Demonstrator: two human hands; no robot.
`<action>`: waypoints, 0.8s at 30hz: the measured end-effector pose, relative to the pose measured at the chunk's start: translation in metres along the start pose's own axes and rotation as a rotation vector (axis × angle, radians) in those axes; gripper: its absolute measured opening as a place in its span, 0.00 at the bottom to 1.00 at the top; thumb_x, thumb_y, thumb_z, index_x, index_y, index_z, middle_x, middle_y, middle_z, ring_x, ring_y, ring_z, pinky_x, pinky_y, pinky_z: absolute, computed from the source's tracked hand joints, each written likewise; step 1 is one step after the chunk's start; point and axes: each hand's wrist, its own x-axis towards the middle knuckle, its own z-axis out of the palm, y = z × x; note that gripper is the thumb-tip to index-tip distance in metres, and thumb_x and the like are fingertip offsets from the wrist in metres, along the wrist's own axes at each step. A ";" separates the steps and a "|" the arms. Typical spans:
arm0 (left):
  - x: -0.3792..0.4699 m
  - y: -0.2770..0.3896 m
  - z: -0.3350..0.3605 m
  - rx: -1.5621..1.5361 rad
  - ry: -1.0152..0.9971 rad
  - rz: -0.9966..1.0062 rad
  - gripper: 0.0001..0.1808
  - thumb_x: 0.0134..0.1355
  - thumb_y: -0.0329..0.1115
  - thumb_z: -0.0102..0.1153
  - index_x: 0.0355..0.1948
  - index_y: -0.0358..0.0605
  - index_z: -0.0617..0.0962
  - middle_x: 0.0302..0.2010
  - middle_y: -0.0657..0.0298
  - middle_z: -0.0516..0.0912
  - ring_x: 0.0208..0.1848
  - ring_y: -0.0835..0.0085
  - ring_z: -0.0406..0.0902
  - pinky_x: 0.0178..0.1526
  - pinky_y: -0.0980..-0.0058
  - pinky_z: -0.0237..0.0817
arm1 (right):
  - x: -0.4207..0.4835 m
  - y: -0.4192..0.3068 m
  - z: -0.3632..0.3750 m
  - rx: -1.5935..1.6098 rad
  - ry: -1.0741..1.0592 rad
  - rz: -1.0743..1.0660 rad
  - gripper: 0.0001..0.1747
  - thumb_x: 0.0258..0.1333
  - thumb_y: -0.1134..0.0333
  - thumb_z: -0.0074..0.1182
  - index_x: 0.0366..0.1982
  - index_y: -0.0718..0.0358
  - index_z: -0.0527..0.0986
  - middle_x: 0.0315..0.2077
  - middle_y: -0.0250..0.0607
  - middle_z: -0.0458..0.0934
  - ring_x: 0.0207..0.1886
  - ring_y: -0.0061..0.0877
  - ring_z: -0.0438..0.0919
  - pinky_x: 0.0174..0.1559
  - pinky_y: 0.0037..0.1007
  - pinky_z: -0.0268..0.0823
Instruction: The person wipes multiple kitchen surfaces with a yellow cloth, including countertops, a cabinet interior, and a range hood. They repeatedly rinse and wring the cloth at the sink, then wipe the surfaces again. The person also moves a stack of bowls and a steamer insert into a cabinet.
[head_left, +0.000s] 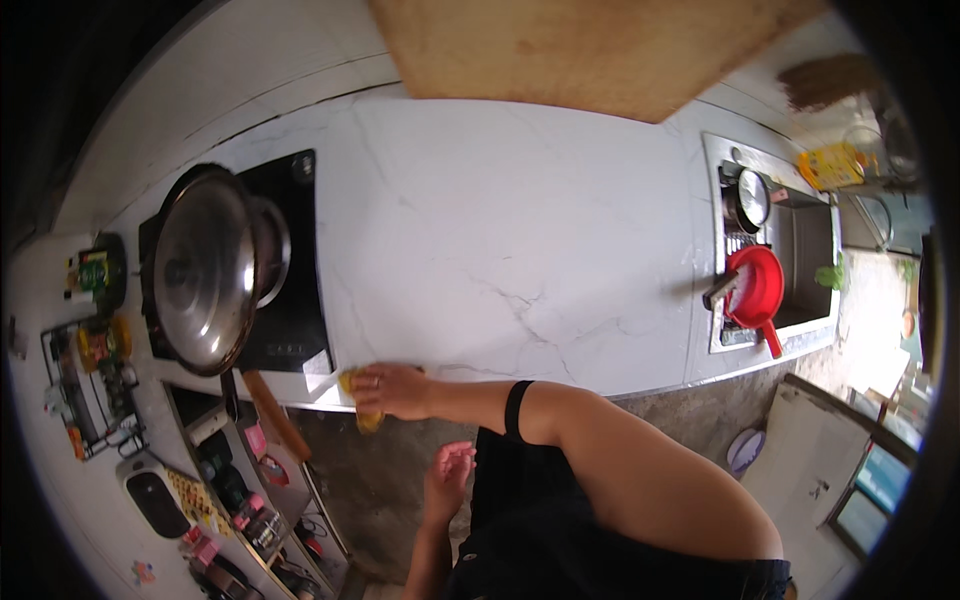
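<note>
My right hand (397, 390) presses on a yellow cloth (370, 421) at the front edge of the white marbled countertop (517, 225). Part of the cloth hangs over that edge, and some is hidden beneath my fingers. My right arm reaches across my body to the left. Nothing is in my left hand (451, 469), which hovers below the counter edge with loosely curled fingers. Just left of the cloth lies the corner of a black glass cooktop (292, 330). A large wok with a domed metal lid (206, 270) sits on it, partly covering another pot.
At right, a red plastic strainer (761, 289) and a small pot (752, 199) rest over the sink (806, 247). A wooden board (540, 52) leans at the back. Lower left are a spice rack (94, 390), a rolling pin (276, 416) and loaded shelves (247, 480).
</note>
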 end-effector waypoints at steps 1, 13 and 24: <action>0.003 0.004 -0.002 -0.003 -0.017 0.047 0.11 0.64 0.27 0.48 0.47 0.39 0.73 0.41 0.60 0.80 0.37 0.78 0.76 0.41 0.80 0.67 | 0.009 0.000 0.007 0.018 -0.015 -0.014 0.20 0.52 0.66 0.46 0.49 0.45 0.69 0.56 0.23 0.66 0.67 0.23 0.56 0.67 0.31 0.48; 0.017 0.015 0.011 0.051 -0.007 0.018 0.10 0.63 0.26 0.49 0.46 0.41 0.74 0.39 0.64 0.79 0.34 0.81 0.76 0.35 0.85 0.64 | -0.169 0.230 -0.221 -0.432 0.798 0.896 0.26 0.42 0.82 0.47 0.40 0.45 0.80 0.51 0.18 0.74 0.47 0.36 0.67 0.45 0.35 0.61; 0.033 0.058 0.055 0.264 -0.200 0.136 0.09 0.63 0.26 0.49 0.44 0.40 0.74 0.38 0.64 0.79 0.33 0.81 0.74 0.39 0.81 0.68 | -0.281 0.012 -0.127 -0.435 0.337 0.597 0.13 0.47 0.65 0.51 0.36 0.41 0.78 0.51 0.11 0.72 0.55 0.23 0.66 0.51 0.30 0.64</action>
